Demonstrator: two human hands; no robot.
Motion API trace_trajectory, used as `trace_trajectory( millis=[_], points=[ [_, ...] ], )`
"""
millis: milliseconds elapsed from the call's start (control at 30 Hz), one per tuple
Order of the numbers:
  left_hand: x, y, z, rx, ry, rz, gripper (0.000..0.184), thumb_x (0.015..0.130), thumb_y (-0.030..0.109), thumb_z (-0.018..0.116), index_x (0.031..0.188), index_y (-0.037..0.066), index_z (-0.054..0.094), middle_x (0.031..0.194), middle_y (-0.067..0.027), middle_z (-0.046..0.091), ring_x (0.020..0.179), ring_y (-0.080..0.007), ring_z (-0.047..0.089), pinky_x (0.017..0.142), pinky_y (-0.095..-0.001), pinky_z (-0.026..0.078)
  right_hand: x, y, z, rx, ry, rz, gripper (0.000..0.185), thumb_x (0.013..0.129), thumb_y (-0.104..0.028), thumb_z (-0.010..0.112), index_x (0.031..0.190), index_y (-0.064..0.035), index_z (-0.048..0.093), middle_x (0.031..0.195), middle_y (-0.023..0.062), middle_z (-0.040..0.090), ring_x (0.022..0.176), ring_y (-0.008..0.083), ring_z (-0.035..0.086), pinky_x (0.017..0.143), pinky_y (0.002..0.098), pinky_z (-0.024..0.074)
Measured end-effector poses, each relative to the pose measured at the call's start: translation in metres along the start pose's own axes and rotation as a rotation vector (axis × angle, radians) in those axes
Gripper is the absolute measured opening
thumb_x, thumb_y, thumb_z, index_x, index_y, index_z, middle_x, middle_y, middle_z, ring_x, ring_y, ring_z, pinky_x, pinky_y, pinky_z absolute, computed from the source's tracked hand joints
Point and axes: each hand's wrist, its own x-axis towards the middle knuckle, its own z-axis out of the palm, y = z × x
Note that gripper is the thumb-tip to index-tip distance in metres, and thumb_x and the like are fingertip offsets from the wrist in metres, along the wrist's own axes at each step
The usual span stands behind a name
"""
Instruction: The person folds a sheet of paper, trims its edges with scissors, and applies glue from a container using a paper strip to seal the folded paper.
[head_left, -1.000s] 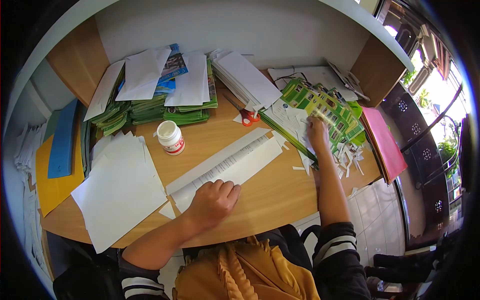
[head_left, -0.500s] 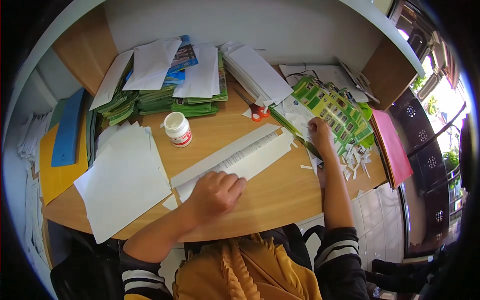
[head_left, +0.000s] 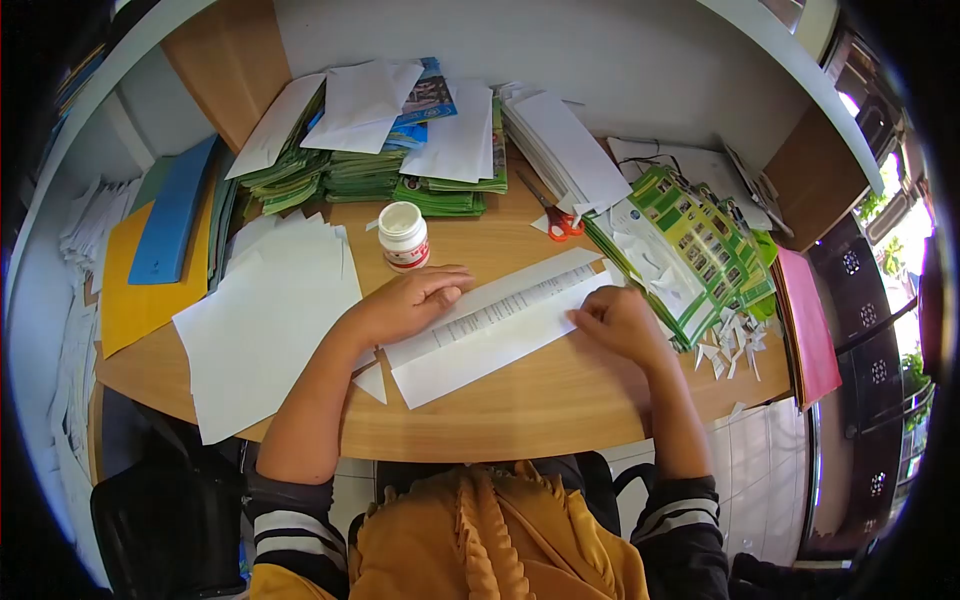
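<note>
A long white sheet of paper (head_left: pixel 495 335), folded lengthwise with a strip of printed text showing along its middle, lies slanted on the desk. My left hand (head_left: pixel 412 303) rests over its upper left part, fingers stretched out together and thumb apart. At the paper's right end is my right hand (head_left: pixel 622 322), its fingers curled in and its thumb at the lower flap; the fingertips are partly hidden. Just beyond my left hand stands an open white glue jar (head_left: pixel 404 240) with a red label. A small white paper triangle (head_left: pixel 371 384) lies by the sheet's left end.
Loose white sheets (head_left: pixel 270 330) lie at left, by blue and yellow folders (head_left: pixel 172 215). Stacked green booklets (head_left: pixel 360 178) and white envelopes (head_left: pixel 570 150) line the back. Red-handled scissors (head_left: pixel 563 225), green printed sheets (head_left: pixel 690 250), paper scraps (head_left: pixel 738 345) and a pink folder (head_left: pixel 808 325) are at right.
My right hand has come back from the green sheets to the folded paper's right end. My left hand has moved up along the paper and its fist has opened out. The view has shifted.
</note>
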Motion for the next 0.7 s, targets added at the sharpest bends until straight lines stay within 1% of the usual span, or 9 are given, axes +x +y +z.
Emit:
trace_trajectory(
  millis=[33,100,133,267,300,433,600,700],
  points=[
    [0.001,-0.004,0.003,0.014,-0.019,0.031,0.032,0.095,0.023,0.044,0.119,0.004,0.055,0.126,-0.0103,0.053,0.114,-0.0263,0.049,0.093,-0.0326,0.039,0.001,-0.006,0.003,0.004,-0.003,-0.004,0.022,0.075,-0.020,0.066,0.073,0.0008,0.063,0.069,0.0086,0.061,0.051,0.0230,0.047,0.052,0.0312,0.0416],
    [0.003,-0.010,0.008,0.038,-0.058,0.097,0.036,0.096,0.026,0.042,0.124,0.007,0.053,0.134,-0.0106,0.047,0.123,-0.0271,0.043,0.098,-0.0337,0.035,0.002,-0.014,0.007,-0.155,-0.080,0.065,0.027,0.078,-0.025,0.063,0.069,0.0008,0.061,0.068,0.0099,0.060,0.053,0.0244,0.049,0.053,0.0323,0.0416],
    [0.003,-0.011,0.009,0.036,-0.057,0.096,0.036,0.096,0.026,0.042,0.124,0.007,0.053,0.134,-0.0106,0.047,0.123,-0.0271,0.043,0.098,-0.0337,0.035,0.002,-0.014,0.009,-0.156,-0.082,0.064,0.027,0.078,-0.025,0.063,0.069,0.0008,0.061,0.068,0.0099,0.060,0.053,0.0244,0.049,0.053,0.0323,0.0416],
    [0.005,-0.012,0.016,0.191,-0.152,0.164,0.042,0.096,0.033,0.039,0.131,0.012,0.047,0.142,-0.0081,0.037,0.135,-0.0293,0.025,0.107,-0.0395,0.024,0.002,-0.006,0.023,-0.215,0.053,0.038,0.033,0.080,-0.030,0.062,0.065,0.0002,0.059,0.065,0.0110,0.057,0.056,0.0267,0.051,0.055,0.0342,0.0426],
    [0.005,-0.012,0.018,0.190,-0.155,0.165,0.042,0.096,0.033,0.039,0.131,0.012,0.047,0.142,-0.0081,0.037,0.135,-0.0293,0.025,0.107,-0.0395,0.024,0.002,-0.004,0.024,-0.214,0.054,0.041,0.033,0.080,-0.030,0.062,0.065,0.0002,0.059,0.065,0.0110,0.057,0.056,0.0267,0.051,0.055,0.0342,0.0426],
    [0.005,-0.011,0.026,0.318,-0.179,0.152,0.042,0.097,0.038,0.035,0.129,0.017,0.050,0.142,-0.0051,0.038,0.136,-0.0283,0.023,0.108,-0.0451,0.018,0.005,0.001,0.028,-0.225,0.175,-0.050,0.036,0.080,-0.032,0.062,0.062,-0.0006,0.057,0.065,0.0116,0.054,0.059,0.0283,0.052,0.057,0.0359,0.0435],
    [0.004,-0.010,0.032,0.465,-0.179,0.134,0.042,0.096,0.039,0.035,0.129,0.018,0.051,0.142,-0.0028,0.038,0.136,-0.0267,0.022,0.107,-0.0459,0.018,0.006,0.004,0.029,-0.244,0.196,-0.060,0.038,0.081,-0.033,0.061,0.062,-0.0010,0.056,0.066,0.0118,0.053,0.061,0.0281,0.052,0.058,0.0358,0.0438],
    [0.005,-0.010,0.033,0.444,-0.156,0.141,0.042,0.096,0.040,0.035,0.126,0.017,0.053,0.140,-0.0029,0.040,0.136,-0.0265,0.023,0.106,-0.0446,0.019,0.006,0.007,0.030,-0.269,0.224,-0.079,0.036,0.080,-0.031,0.062,0.062,-0.0012,0.055,0.067,0.0117,0.053,0.061,0.0278,0.052,0.058,0.0357,0.0438]
  ],
)
